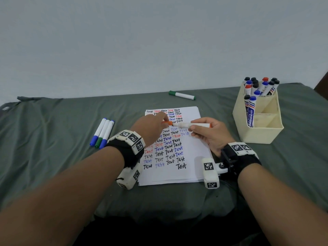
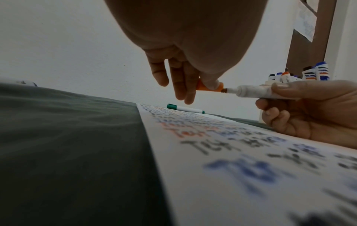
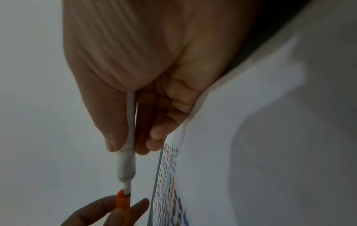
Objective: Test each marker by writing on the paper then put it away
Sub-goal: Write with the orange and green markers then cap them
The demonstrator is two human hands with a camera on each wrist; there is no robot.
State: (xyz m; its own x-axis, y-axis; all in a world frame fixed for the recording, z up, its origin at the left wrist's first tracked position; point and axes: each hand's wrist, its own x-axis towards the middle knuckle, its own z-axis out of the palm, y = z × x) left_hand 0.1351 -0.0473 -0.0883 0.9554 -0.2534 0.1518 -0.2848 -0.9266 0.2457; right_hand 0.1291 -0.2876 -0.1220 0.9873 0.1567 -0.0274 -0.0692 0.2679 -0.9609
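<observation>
Orange cap right at the marker tip, both hands over the paper – can't tell if it's going on or coming off.

Right hand (image 1: 212,134) wrapped round the white marker (image 1: 195,125) barrel, held level above the paper (image 1: 193,167); left hand (image 1: 150,128) pinches the orange cap (image 2: 210,87), its mouth just meeting the nib. Risks: cap skewed to the nib, so it mashes the tip or smears ink on fingers; cap half-seated, marker dries out. Right hand's heel rests on the sheet – could drag it or smudge fresh writing. Surface is soft grey cloth, not rigid. If dropped, marker could roll toward the three markers (image 1: 103,133) at left. Organiser box (image 1: 257,119) sits to the right, back compartment crowded.
</observation>
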